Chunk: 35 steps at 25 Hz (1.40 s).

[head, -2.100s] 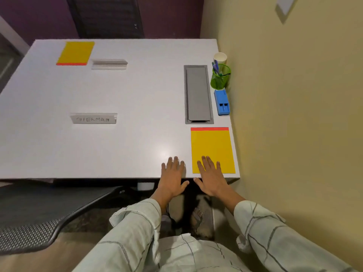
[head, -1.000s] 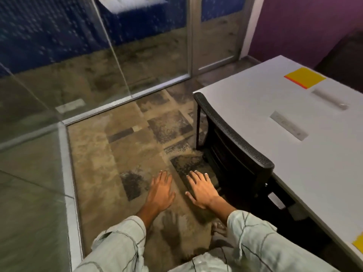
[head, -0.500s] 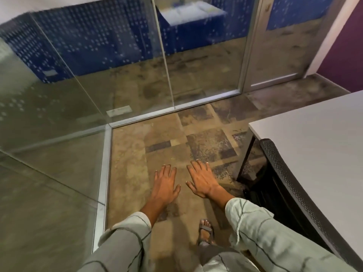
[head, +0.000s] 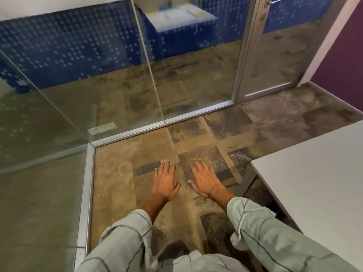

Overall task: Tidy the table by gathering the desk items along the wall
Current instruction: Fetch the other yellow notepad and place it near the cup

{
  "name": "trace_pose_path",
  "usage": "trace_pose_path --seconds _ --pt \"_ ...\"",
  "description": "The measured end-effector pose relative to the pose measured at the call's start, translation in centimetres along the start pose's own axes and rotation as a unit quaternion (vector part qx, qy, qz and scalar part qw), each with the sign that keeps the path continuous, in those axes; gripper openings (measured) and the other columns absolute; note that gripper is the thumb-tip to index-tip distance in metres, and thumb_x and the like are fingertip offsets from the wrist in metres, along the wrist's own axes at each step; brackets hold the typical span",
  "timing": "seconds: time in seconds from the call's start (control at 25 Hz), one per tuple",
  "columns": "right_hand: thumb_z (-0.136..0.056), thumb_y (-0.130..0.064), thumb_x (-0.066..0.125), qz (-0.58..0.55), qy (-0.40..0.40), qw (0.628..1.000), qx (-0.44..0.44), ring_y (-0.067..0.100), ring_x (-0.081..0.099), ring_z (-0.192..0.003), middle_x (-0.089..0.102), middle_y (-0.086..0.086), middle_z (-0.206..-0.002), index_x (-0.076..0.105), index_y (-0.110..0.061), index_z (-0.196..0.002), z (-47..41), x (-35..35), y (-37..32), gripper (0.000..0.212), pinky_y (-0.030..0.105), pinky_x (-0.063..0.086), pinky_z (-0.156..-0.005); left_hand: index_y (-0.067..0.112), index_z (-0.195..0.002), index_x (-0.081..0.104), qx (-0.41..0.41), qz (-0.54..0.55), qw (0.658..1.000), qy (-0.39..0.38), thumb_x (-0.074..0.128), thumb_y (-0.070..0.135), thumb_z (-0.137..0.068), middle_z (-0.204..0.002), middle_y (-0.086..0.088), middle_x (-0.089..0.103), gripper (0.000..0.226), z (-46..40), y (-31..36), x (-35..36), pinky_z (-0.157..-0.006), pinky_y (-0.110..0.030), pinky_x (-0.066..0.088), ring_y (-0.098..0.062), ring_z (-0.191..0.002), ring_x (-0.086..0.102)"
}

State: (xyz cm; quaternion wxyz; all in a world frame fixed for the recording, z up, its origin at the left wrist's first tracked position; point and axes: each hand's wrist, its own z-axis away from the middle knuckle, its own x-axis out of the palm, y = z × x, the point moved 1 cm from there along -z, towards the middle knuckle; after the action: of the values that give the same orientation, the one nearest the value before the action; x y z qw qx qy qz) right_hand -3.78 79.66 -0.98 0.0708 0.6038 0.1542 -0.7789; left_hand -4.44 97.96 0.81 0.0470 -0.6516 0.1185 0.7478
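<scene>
Since two seconds ago the view has swung well away from the wall side of the desk: the yellow pads, name plates, pen cup and blue piece seen then are all out of sight, and only a bare pale corner of the tabletop [head: 314, 183] shows at the right edge. The left hand [head: 165, 183] and right hand [head: 206, 181] hang side by side over the carpet floor [head: 121, 173], palms down, fingers straight and slightly spread, holding nothing. The desk items to be gathered are not visible now, so where they lie at this moment cannot be told. Judged from the task alone, such things would likely be light; flat paper goods would be thin and bendy, best slid to an edge or pinched at a corner, though that is a guess. The carpet is matted and patchy, in tan and dark grey squares. Ahead stands a glass partition [head: 98, 85] in slim metal frames, smooth and reflective, with a dotted blue film above. The sleeves [head: 275, 232] are soft pale cloth with thin dark lines.
</scene>
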Motion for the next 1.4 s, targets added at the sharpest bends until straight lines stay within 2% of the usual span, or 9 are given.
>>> trace_pose_path --seconds 0.2,0.36,0.52,0.72,0.96,1.16,1.32,1.4 --pt "-0.099 -0.052 0.034 -0.010 0.002 0.998 0.069 0.036 0.011 -0.151 0.013 0.013 -0.164 0.018 -0.012 -0.155 -8.7 -1.2 7.4 0.071 0.060 0.013 -0.120 0.015 -0.147 0.029 0.077 -0.003 0.997 -0.009 0.040 0.053 -0.091 -0.156 -0.013 0.029 0.069 -13.3 0.6 0.5 -0.119 -0.052 0.021 -0.031 -0.146 0.024" --pt "-0.099 -0.054 0.031 -0.026 0.020 0.987 0.156 0.035 0.013 -0.150 0.013 0.011 -0.164 0.019 -0.013 -0.155 -15.9 -3.4 14.4 0.070 0.059 0.015 -0.119 0.016 -0.149 0.026 0.149 -0.015 0.989 -0.013 0.036 0.056 -0.093 -0.158 -0.013 0.025 0.070 -26.3 1.3 -0.1 -0.119 -0.050 0.020 -0.032 -0.147 0.021" --pt "-0.098 -0.052 0.033 -0.053 0.043 0.965 0.254 0.033 0.016 -0.149 0.017 0.010 -0.163 0.020 -0.014 -0.154 -20.0 -5.9 20.9 0.069 0.058 0.017 -0.119 0.014 -0.152 0.018 0.238 -0.028 0.971 -0.016 0.030 0.059 -0.094 -0.161 -0.013 0.018 0.074 -37.6 4.2 -2.5 -0.120 -0.053 0.016 -0.033 -0.149 0.015" --pt "-0.098 -0.051 0.036 -0.085 0.033 0.932 0.350 0.035 0.012 -0.150 0.012 0.011 -0.164 0.019 -0.013 -0.154 -22.1 -7.8 27.8 0.070 0.059 0.017 -0.119 0.014 -0.154 0.011 0.336 -0.045 0.940 -0.032 0.019 0.061 -0.094 -0.163 -0.014 0.009 0.077 -47.1 9.5 -3.8 -0.121 -0.055 0.013 -0.034 -0.151 0.008" --pt "-0.098 -0.051 0.036 -0.118 0.051 0.897 0.424 0.034 0.010 -0.151 0.011 0.011 -0.164 0.017 -0.013 -0.155 -25.1 -9.6 38.9 0.071 0.061 0.015 -0.119 0.014 -0.155 0.007 0.409 -0.050 0.910 -0.052 0.021 0.062 -0.094 -0.164 -0.013 0.003 0.078 -58.6 19.0 -2.7 -0.122 -0.055 0.008 -0.032 -0.152 0.002" --pt "-0.099 -0.051 0.036 -0.143 0.066 0.871 0.465 0.034 0.007 -0.151 0.008 0.010 -0.165 0.015 -0.013 -0.156 -25.2 -11.1 51.0 0.072 0.061 0.014 -0.120 0.015 -0.156 0.005 0.424 -0.064 0.901 -0.067 0.024 0.062 -0.095 -0.164 -0.011 0.002 0.079 -67.8 29.5 -1.8 -0.123 -0.051 0.004 -0.030 -0.152 0.001" --pt "-0.097 -0.050 0.040 -0.138 0.093 0.840 0.516 0.035 0.013 -0.150 0.014 0.010 -0.163 0.019 -0.013 -0.154 -22.8 -13.6 59.8 0.071 0.062 0.017 -0.118 0.013 -0.155 0.014 0.459 -0.068 0.884 -0.055 0.033 0.059 -0.094 -0.163 -0.012 0.012 0.079 -73.5 39.4 -1.3 -0.121 -0.052 0.012 -0.032 -0.150 0.012" --pt "-0.097 -0.050 0.040 -0.145 0.105 0.815 0.551 0.035 0.016 -0.148 0.018 0.011 -0.161 0.020 -0.013 -0.153 -20.2 -14.6 62.6 0.070 0.062 0.018 -0.118 0.012 -0.154 0.017 0.496 -0.074 0.862 -0.067 0.038 0.055 -0.093 -0.162 -0.014 0.015 0.078 -74.2 44.5 -1.1 -0.120 -0.052 0.015 -0.034 -0.149 0.014"
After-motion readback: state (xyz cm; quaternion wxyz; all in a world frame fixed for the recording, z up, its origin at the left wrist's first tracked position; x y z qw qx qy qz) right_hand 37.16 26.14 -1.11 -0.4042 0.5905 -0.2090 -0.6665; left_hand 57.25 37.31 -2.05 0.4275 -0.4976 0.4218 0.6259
